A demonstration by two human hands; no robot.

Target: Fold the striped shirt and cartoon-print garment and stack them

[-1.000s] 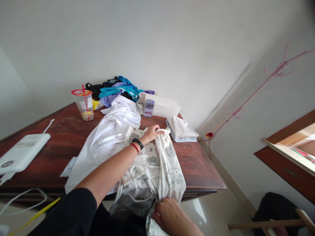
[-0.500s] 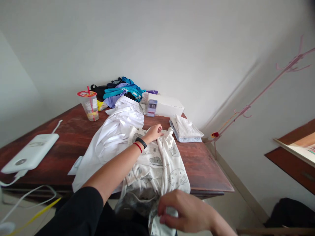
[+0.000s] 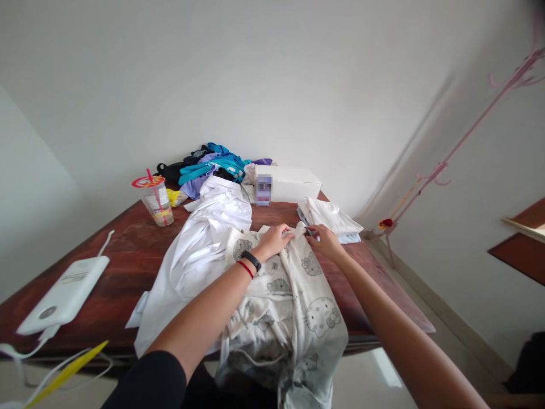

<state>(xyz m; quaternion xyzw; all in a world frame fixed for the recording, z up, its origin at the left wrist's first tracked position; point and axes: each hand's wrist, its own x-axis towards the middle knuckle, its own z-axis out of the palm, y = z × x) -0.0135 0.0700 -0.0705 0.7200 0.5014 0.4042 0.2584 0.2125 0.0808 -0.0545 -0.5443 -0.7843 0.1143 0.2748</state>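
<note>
A cream garment with grey cat-face prints (image 3: pixel 279 287) lies rumpled before me, its lower part hanging over the front edge of the table. Near its far edge my left hand (image 3: pixel 273 242), with a black wristband and a red string bracelet, is closed on the cloth. Opposite it, my right hand (image 3: pixel 326 241) pinches the fabric at the far right corner. Both hands are close together, with a narrow fold of cloth running between them. Under the printed garment's left side and beside it is a long white garment (image 3: pixel 187 264), loosely spread.
A folded stack of pale clothes (image 3: pixel 327 218) sits right of my hands, with a white box (image 3: pixel 293 183) behind. A colourful clothes heap (image 3: pixel 221 165) rests against the wall. On the left stand a plastic cup (image 3: pixel 157 201) and a cabled power bank (image 3: pixel 63 295). A pink coat rack (image 3: pixel 472 133) leans rightward.
My right hand has gone from low at the near edge up to the garment's far right corner and grips it. The left hand stays at the far edge. The view has shifted slightly.
</note>
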